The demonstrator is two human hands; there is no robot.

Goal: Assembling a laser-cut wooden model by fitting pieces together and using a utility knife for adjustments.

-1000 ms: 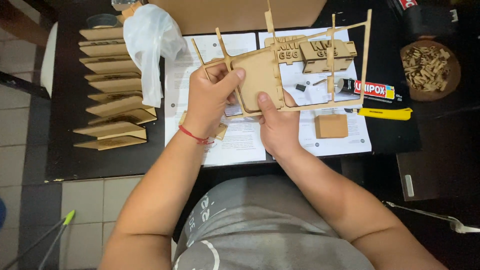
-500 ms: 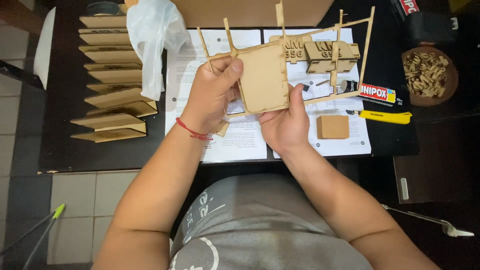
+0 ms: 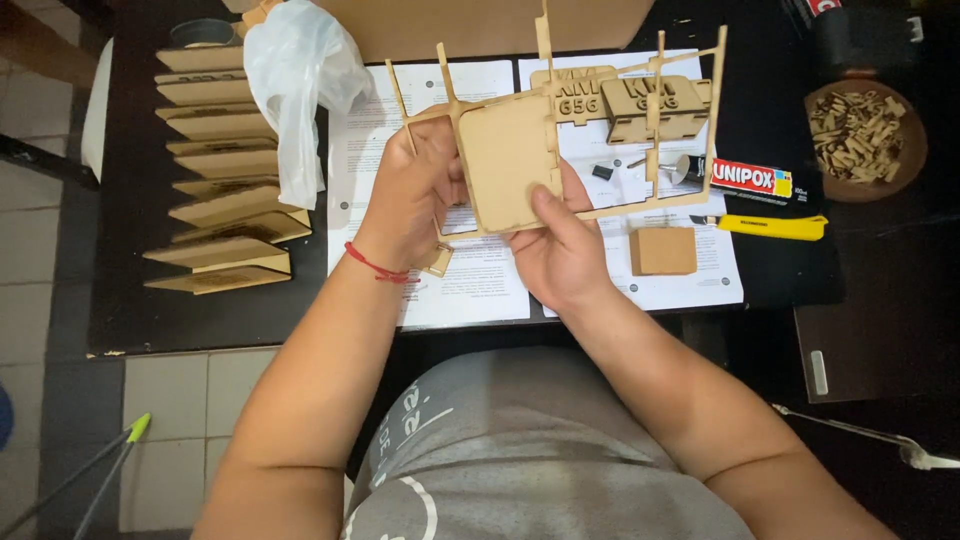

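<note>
Frame [image 3: 560, 150] tilted a bit more upright since half a second ago; left hand [image 3: 410, 195] and right hand [image 3: 560, 245] both grip it above the sheets [image 3: 480, 285]. Right of it: red-white glue box [image 3: 750, 180], yellow cutter [image 3: 770, 227], small block [image 3: 662, 250]. Round bowl [image 3: 905, 165] far right holds wood bits.

Bench layout, head view

Wooden model frame [image 3: 560, 140] held above the instruction sheets [image 3: 470, 280], left hand [image 3: 410, 195] at its left edge, right hand [image 3: 555, 250] below its panel. Left of the sheets: plastic bag [image 3: 300, 90], then a stack of wooden parts [image 3: 220, 190] further left. Right of the frame: glue box [image 3: 750, 180], utility knife [image 3: 765, 227] just in front of it, small wooden block [image 3: 662, 250] on the sheets. Far right: bowl of small wooden pieces [image 3: 865, 135].
</note>
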